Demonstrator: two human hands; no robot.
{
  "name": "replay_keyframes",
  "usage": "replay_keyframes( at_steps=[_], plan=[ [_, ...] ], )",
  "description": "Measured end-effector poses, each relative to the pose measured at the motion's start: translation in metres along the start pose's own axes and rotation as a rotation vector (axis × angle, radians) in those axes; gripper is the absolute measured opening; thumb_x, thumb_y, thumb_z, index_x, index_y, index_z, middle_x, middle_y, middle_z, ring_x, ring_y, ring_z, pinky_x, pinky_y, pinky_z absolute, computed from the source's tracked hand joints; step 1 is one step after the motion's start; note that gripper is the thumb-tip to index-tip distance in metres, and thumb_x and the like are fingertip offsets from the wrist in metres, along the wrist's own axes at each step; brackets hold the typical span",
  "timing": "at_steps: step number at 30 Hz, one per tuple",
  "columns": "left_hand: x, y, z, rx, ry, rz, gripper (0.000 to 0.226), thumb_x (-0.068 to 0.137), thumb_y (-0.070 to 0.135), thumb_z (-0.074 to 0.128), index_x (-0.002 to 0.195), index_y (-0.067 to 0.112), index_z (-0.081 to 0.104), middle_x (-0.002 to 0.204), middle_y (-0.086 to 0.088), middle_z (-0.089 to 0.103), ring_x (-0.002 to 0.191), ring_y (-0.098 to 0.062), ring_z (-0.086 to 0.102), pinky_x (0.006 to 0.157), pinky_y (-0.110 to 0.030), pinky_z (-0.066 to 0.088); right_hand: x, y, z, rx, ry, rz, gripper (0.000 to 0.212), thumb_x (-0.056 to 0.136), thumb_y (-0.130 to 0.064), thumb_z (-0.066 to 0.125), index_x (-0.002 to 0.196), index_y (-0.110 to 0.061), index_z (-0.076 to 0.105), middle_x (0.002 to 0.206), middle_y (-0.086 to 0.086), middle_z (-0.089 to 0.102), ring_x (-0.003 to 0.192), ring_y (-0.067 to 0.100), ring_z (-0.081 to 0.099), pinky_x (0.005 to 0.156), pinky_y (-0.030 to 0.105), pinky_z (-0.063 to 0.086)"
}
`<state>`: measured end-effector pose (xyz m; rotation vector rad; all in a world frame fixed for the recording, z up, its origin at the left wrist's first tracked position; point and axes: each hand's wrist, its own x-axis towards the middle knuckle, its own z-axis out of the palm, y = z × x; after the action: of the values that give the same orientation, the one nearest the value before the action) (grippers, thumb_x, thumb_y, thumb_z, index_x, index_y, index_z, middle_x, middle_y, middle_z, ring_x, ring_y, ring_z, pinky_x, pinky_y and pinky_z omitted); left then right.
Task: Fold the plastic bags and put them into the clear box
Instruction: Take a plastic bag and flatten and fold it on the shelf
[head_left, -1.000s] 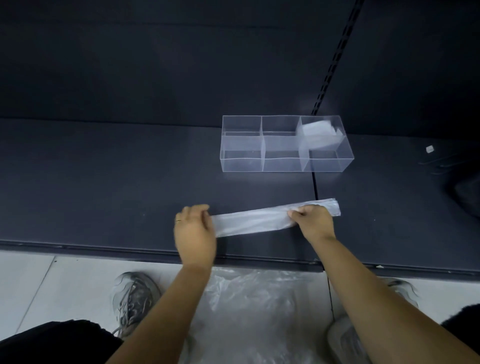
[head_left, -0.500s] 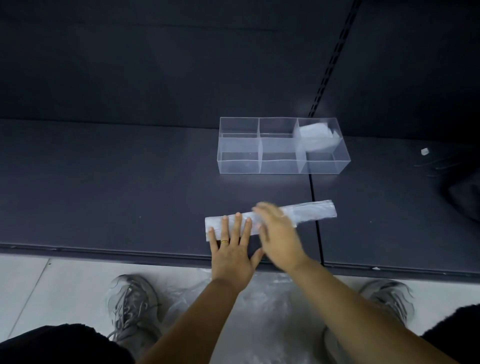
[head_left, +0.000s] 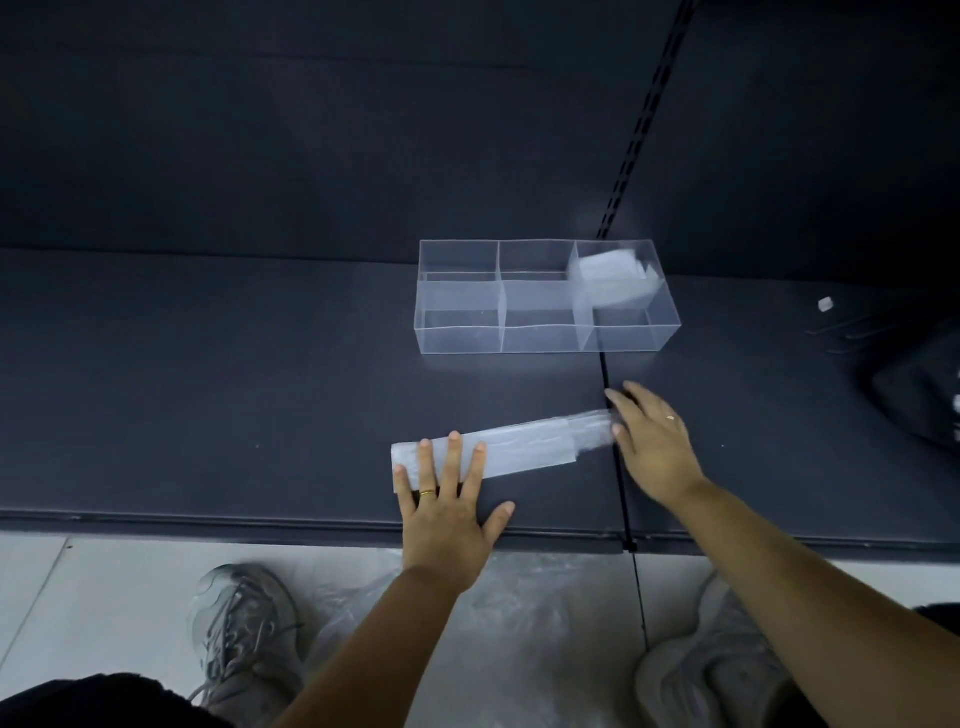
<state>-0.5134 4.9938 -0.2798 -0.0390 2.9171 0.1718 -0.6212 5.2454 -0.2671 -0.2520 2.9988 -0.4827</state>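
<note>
Folded bag strip (head_left: 519, 449) lies on shelf (head_left: 208, 389) in front of clear box (head_left: 545, 338). L hand (head_left: 447, 512) flat, fingers spread, pins its left end so folds don't spring open; R hand (head_left: 654, 447) open, touches right end, prob. smoothing.

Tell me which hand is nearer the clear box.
Right. The right hand lies just in front of the box; the left hand presses the bag farther off, near the shelf edge.

No writing can be read.
White marks on the dark bag (head_left: 917, 400) at the 3 o'clock edge are too small and cut off to read.
</note>
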Motion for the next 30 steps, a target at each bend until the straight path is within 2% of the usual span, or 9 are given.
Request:
replay_keyframes(
  at_steps=[2,6,13,17,19,21,23,27,30],
  plan=[
    [0.0,0.0,0.001,0.005,0.003,0.0,0.075,0.077,0.073,-0.019,0.139,0.033,-0.033,0.158,-0.001,-0.022,0.142,-0.036,-0.024,0.113,-0.059,-0.014,0.009,0.005,-0.01,0.07,0.064,0.081,0.037,0.094,-0.019,0.056,0.13,-0.012,0.054,0.137,0.007,0.046,0.126,0.027,0.039,0.104,0.038,0.028],
    [-0.001,0.0,-0.001,0.018,0.002,0.007,0.076,0.076,0.071,-0.019,0.14,0.033,-0.032,0.158,-0.001,-0.021,0.143,-0.036,-0.022,0.112,-0.058,-0.016,0.02,0.011,-0.021,0.089,0.053,0.165,0.013,0.089,-0.021,0.065,0.1,-0.014,0.065,0.106,0.003,0.054,0.107,0.024,0.047,0.087,0.031,0.028],
    [0.006,-0.01,-0.003,0.059,-0.002,0.079,0.082,0.073,0.075,-0.024,0.143,0.033,-0.026,0.158,0.0,-0.02,0.143,-0.035,-0.022,0.109,-0.054,-0.02,0.016,0.014,-0.026,0.035,-0.041,0.106,0.015,0.093,-0.017,0.058,0.08,-0.01,0.058,0.098,0.004,0.05,0.096,0.023,0.045,0.086,0.031,0.037],
    [0.016,-0.028,-0.008,0.091,0.007,0.213,0.08,0.081,0.075,-0.01,0.148,0.033,-0.01,0.16,-0.001,-0.008,0.146,-0.034,-0.01,0.115,-0.056,-0.007,-0.003,0.016,-0.04,0.405,-0.193,0.215,0.013,0.093,-0.013,0.058,0.08,-0.013,0.056,0.077,-0.001,0.059,0.071,0.014,0.054,0.064,0.025,0.041],
    [0.022,-0.039,-0.013,0.132,0.002,0.302,0.078,0.084,0.074,-0.005,0.15,0.031,-0.003,0.16,-0.002,0.0,0.146,-0.034,-0.003,0.116,-0.058,0.003,-0.015,0.017,-0.048,0.619,-0.305,0.292,0.009,0.088,-0.007,0.063,0.081,-0.009,0.059,0.067,0.004,0.061,0.06,0.015,0.053,0.057,0.023,0.044],
    [0.03,-0.052,-0.018,0.177,-0.03,0.389,0.081,0.082,0.077,-0.007,0.15,0.032,-0.008,0.16,0.001,-0.008,0.147,-0.032,-0.008,0.116,-0.056,-0.002,-0.027,0.017,-0.054,0.764,-0.435,0.382,0.008,0.086,-0.002,0.066,0.091,-0.005,0.059,0.066,0.009,0.062,0.055,0.014,0.054,0.05,0.021,0.045],
    [0.036,-0.057,-0.025,0.161,-0.076,0.419,0.089,0.077,0.082,-0.006,0.151,0.032,-0.008,0.158,0.006,-0.019,0.145,-0.025,-0.019,0.115,-0.052,-0.013,-0.036,0.017,-0.061,0.788,-0.6,0.436,0.015,0.087,-0.002,0.065,0.1,-0.005,0.058,0.069,0.009,0.066,0.057,0.014,0.061,0.051,0.02,0.047],
    [0.026,-0.014,-0.034,-0.067,-0.004,0.399,0.102,0.073,0.087,0.02,0.151,0.021,0.02,0.161,0.003,0.0,0.146,-0.014,-0.015,0.113,-0.039,-0.022,-0.042,0.006,-0.079,0.81,-0.807,0.425,0.012,0.089,-0.002,0.062,0.097,-0.007,0.055,0.071,0.005,0.069,0.064,0.015,0.068,0.06,0.021,0.05],
    [0.003,0.051,-0.029,-0.353,0.009,0.393,0.104,0.076,0.078,0.043,0.153,0.016,0.011,0.161,-0.001,0.006,0.147,-0.012,-0.006,0.115,-0.028,-0.016,-0.039,-0.013,-0.098,0.905,-0.862,0.367,0.012,0.089,-0.002,0.061,0.093,-0.009,0.053,0.073,0.007,0.069,0.064,0.013,0.068,0.058,0.018,0.05]
  ],
)
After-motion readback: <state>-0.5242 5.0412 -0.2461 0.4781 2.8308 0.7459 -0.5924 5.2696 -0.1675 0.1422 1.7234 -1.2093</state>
